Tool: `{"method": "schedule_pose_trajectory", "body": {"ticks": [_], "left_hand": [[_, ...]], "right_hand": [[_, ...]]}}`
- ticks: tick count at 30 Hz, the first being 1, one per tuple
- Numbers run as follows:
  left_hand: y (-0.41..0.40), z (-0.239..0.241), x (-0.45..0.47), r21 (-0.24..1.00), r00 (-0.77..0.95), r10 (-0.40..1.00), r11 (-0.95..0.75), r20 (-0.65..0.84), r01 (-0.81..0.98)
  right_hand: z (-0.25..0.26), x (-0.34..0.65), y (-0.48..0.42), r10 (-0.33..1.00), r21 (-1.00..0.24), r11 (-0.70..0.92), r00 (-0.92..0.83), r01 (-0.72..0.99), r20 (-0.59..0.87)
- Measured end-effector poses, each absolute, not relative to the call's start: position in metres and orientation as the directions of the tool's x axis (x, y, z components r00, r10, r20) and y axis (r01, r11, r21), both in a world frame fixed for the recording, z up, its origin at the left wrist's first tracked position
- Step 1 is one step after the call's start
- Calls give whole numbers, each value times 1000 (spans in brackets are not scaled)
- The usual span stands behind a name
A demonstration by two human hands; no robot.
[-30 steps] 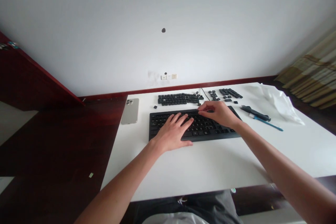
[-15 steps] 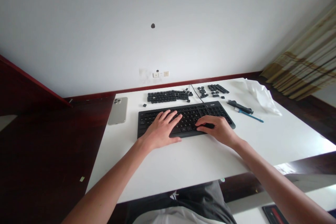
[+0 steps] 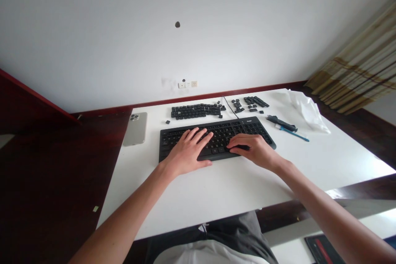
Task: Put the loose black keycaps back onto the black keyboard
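A black keyboard (image 3: 213,154) lies on the white table (image 3: 185,202), with many of its keycaps off and the sockets bare. My left hand (image 3: 189,150) rests spread across its left half, fingers apart, the thumb over the front edge. At the lower right part of the keyboard, my right hand (image 3: 255,150) has thumb and fingertips pinched around a dark keycap, which the fingers mostly hide. Behind the keyboard, loose keycaps (image 3: 196,111) are laid out in rows, and a smaller group (image 3: 255,101) sits further right. One single keycap (image 3: 167,122) lies apart at the left.
A phone (image 3: 135,129) lies face down at the table's left edge. Right of the keyboard are a dark tool (image 3: 281,123) and a blue-handled brush-like tool (image 3: 293,133). A white plastic bag (image 3: 309,111) lies at the far right. The keyboard's cable (image 3: 230,107) runs backward.
The view has shifted slightly. Both hands keep almost the same places on the keyboard, the left spread and the right pinching at the same spot.
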State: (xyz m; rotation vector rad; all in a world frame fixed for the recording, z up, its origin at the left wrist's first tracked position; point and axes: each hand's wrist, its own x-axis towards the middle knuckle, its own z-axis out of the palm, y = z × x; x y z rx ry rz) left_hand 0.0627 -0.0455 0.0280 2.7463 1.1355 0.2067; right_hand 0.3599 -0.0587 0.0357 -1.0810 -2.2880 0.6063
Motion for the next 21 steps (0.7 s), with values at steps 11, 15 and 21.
{"method": "schedule_pose_trajectory", "body": {"ticks": [11,15,21], "left_hand": [[-45,27,63,189,703,708,-701,69,688],[-46,28,63,189,700,710,-699,74,689],[-47,32,64,197,695,717,-689,48,697]], "right_hand": [[42,357,-57,755,-518,634,-603,574,256],[46,357,-56,747,-510,641,-621,574,239],[47,358,-55,739,-493,651,-629,577,239]]}}
